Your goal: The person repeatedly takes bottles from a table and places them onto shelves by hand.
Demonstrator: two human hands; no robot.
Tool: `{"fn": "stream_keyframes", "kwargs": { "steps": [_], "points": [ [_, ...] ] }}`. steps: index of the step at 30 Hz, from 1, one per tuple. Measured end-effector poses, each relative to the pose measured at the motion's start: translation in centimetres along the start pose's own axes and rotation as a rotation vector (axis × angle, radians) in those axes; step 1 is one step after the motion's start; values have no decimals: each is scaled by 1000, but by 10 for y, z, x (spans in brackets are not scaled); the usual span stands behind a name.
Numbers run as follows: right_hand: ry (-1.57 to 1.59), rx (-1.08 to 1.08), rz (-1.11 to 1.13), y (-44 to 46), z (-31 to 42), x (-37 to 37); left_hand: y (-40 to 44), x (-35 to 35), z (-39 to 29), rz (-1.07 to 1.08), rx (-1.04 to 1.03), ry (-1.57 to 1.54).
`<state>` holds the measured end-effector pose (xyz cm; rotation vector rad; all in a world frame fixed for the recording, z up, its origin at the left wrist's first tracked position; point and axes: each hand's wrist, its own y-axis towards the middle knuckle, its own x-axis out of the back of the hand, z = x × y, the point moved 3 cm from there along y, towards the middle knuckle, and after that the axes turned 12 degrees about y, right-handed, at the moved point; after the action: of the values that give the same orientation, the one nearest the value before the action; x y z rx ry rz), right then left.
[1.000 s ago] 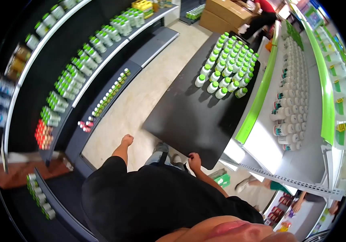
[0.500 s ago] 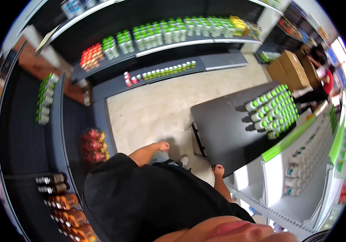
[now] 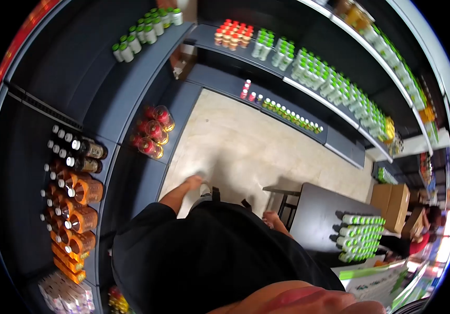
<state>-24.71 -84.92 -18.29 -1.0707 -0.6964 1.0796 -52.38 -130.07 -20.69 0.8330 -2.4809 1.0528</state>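
My left hand hangs low ahead of my body, over the pale floor. It is smeared by motion, so its fingers cannot be made out. On the other side, my right hand is beside the near end of the dark table. Its fingers look curled in, and what they hold, if anything, is hidden. White bottles with green caps stand in rows on that table, beyond the reach of the hand. Red jars with gold lids sit on the low shelf nearest my left hand.
Shelving lines the left side, with orange-brown bottles and dark bottles. Along the back, a shelf bears red-capped and green-capped bottles. A cardboard box is past the table, with a person in red near it. Pale floor lies ahead.
My view has turned left, so the table and its bottles now appear farther right and lower. More of the left shelving shows. My right hand has shifted off the table's corner.
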Motion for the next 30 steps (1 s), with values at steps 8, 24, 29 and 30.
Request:
{"fn": "stream_keyframes", "kwargs": {
  "steps": [8, 24, 29, 30],
  "points": [
    [-234, 703, 82, -4, 247, -169, -152, 48, 188, -243, 1142, -263],
    [-813, 834, 451, 280, 408, -155, 49, 111, 27, 21, -91, 561],
    [-414, 425, 210, 229, 551, -213, 125, 256, 38, -386, 564, -330],
    [-369, 408, 204, 230, 570, -218, 137, 287, 24, -530, 581, -445]
  ]
}}
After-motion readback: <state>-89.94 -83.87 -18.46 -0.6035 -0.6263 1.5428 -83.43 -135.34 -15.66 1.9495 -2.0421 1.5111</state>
